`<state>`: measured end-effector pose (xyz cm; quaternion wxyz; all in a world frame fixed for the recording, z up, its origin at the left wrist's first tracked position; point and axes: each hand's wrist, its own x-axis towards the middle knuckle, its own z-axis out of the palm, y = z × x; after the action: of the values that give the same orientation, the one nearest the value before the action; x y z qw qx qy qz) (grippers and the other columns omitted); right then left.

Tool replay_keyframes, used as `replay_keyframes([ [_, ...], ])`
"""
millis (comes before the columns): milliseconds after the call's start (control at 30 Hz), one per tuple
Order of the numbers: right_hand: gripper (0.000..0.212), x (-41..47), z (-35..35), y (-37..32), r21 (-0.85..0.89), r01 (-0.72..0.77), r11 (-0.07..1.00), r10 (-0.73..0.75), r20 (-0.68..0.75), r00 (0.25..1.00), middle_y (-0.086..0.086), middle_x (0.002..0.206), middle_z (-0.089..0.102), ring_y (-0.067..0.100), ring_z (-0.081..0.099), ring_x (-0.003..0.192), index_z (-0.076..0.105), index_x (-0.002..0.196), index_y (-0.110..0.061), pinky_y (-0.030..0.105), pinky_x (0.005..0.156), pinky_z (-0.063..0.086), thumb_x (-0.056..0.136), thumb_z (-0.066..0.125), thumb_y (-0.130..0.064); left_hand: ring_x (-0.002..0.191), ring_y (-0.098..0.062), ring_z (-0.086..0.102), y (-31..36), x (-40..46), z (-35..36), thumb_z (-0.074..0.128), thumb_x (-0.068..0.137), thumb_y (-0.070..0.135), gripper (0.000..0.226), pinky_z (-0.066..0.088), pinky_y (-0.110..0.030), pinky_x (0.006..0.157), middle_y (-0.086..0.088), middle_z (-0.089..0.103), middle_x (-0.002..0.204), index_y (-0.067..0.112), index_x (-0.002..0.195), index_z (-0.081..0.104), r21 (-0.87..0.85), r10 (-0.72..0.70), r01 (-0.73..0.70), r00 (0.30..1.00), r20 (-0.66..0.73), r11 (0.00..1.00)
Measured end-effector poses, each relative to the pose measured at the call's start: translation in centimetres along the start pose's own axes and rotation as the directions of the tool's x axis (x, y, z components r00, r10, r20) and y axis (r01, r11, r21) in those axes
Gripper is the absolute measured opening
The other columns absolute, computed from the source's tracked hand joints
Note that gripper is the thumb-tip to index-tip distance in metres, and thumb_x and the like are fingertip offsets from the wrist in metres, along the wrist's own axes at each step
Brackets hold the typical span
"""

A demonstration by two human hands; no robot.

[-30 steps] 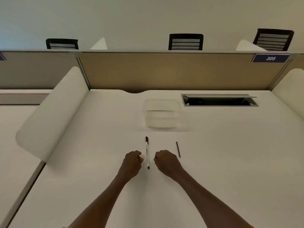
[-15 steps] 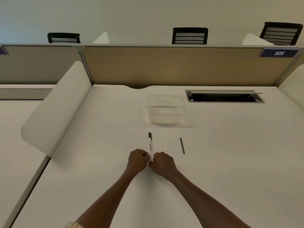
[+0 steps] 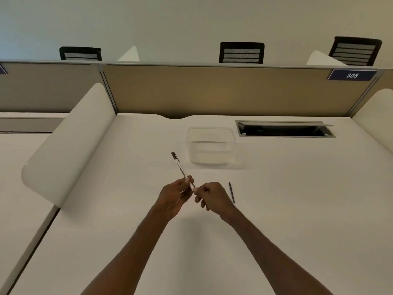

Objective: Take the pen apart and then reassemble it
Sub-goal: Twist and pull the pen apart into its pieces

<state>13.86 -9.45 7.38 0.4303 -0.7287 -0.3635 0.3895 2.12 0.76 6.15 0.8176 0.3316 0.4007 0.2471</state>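
A white pen [image 3: 180,166] with a black cap end is held above the white desk [image 3: 276,209], slanting up and to the left. My left hand [image 3: 173,196] grips its lower barrel with fingers curled round it. Just right of that, my right hand [image 3: 210,198] pinches the pen's near tip between thumb and fingers. That tip is hidden by my fingers. A thin dark rod [image 3: 231,192], like a pen refill, lies on the desk just right of my right hand.
A clear plastic container [image 3: 210,146] sits on the desk beyond the pen. A cable slot [image 3: 285,129] with a raised flap is at the back right. Curved white dividers [image 3: 63,150] flank the desk, and a tan partition [image 3: 212,90] closes the back.
The pen lay flat on the desk between both hands. Both hands closed in on its near end and lifted it; it now tilts up-left off the desk. The dark rod stayed put.
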Motion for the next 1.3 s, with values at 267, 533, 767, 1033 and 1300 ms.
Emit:
replay_keyframes([
  [267,0.033,-0.1,-3.6,-3.9,0.646,-0.454,0.613,0.158,0.464,0.872,0.006,0.077,0.069,0.011,0.056,0.055,0.074,0.091,-0.005,0.018,0.042,0.041,0.100,0.050,-0.026,0.079,-0.017,0.071,3.2,-0.9,3.3,0.055,0.096,0.009,0.019,0.059,-0.029,0.068,-0.004,0.076,0.103,0.009,0.109,0.069,-0.048,0.090,-0.083,0.981,0.170,0.995],
  [533,0.035,0.3,-3.3,-6.1,0.512,-0.152,0.845,0.166,0.019,0.986,0.000,0.057,0.052,0.007,0.037,0.046,0.065,0.074,-0.010,0.019,0.044,0.032,0.100,0.046,-0.023,0.069,-0.018,0.067,3.7,-1.6,7.1,0.054,0.096,0.002,0.015,0.058,-0.028,0.068,-0.004,0.075,0.085,0.003,0.103,0.068,-0.095,0.216,-0.216,0.976,-0.005,0.972],
  [767,0.034,0.1,-3.7,-6.3,-0.244,0.142,0.959,-0.227,-0.368,0.902,-0.001,0.060,0.057,0.008,0.046,0.050,0.069,0.074,-0.006,0.017,0.048,0.031,0.098,0.047,-0.013,0.079,-0.019,0.067,3.7,-1.9,10.3,0.056,0.095,0.002,0.015,0.059,-0.031,0.078,-0.006,0.073,0.086,0.006,0.090,0.070,-0.119,0.238,-0.260,0.955,-0.175,0.958],
  [1033,0.031,-0.7,-7.7,-6.2,0.595,-0.275,0.755,0.106,0.303,0.947,0.005,0.071,0.063,0.010,0.047,0.052,0.070,0.094,-0.002,0.018,0.044,0.035,0.101,0.046,-0.020,0.069,-0.015,0.064,4.1,-2.3,8.7,0.054,0.097,0.008,0.022,0.056,-0.030,0.067,-0.005,0.075,0.095,0.003,0.115,0.066,-0.044,0.145,-0.142,0.986,0.081,0.989],
  [1300,0.014,-2.5,-7.9,-5.6,0.687,-0.543,0.483,0.012,0.615,0.788,0.000,0.068,0.054,0.007,0.042,0.051,0.058,0.081,-0.010,0.016,0.040,0.033,0.092,0.053,-0.018,0.067,-0.010,0.064,6.4,-3.2,10.6,0.043,0.103,0.018,0.032,0.056,-0.022,0.062,-0.006,0.066,0.090,-0.003,0.123,0.058,-0.328,0.134,-0.066,0.972,0.191,0.942],
])
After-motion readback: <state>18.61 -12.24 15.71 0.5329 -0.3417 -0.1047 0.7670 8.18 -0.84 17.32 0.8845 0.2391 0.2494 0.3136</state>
